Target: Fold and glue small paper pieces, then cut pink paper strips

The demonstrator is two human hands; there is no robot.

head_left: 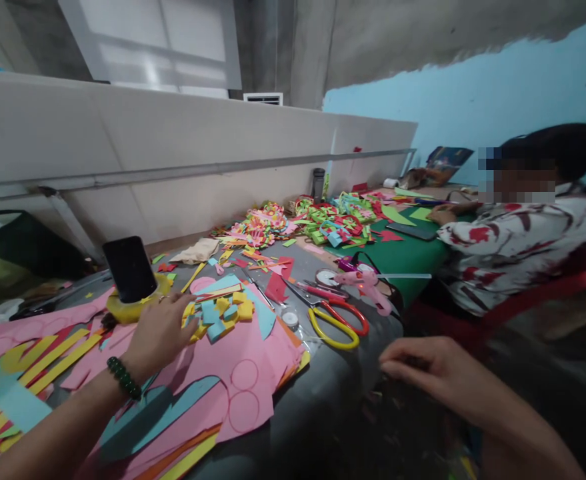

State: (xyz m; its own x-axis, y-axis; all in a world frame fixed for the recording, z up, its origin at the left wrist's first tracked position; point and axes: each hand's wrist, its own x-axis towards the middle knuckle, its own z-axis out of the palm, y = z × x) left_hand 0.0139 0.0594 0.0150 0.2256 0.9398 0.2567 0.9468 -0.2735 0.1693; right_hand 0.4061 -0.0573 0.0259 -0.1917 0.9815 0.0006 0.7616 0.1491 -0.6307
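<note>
Small pieces: cut. Pink sheet: circles drawn, uncut. Left hand: grip loosely spread at pieces. Right hand: grip narrowed, contents undetermined.

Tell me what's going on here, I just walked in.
A person's left hand is at the edge of a pile of small yellow and blue cut pieces on a pink sheet. The right hand is off to the right, fingers drawn together; whether it holds anything is unclear. Scissors and a pink glue gun lie on the table, and a phone stands propped up. Another person sits farther along, on the right.
</note>
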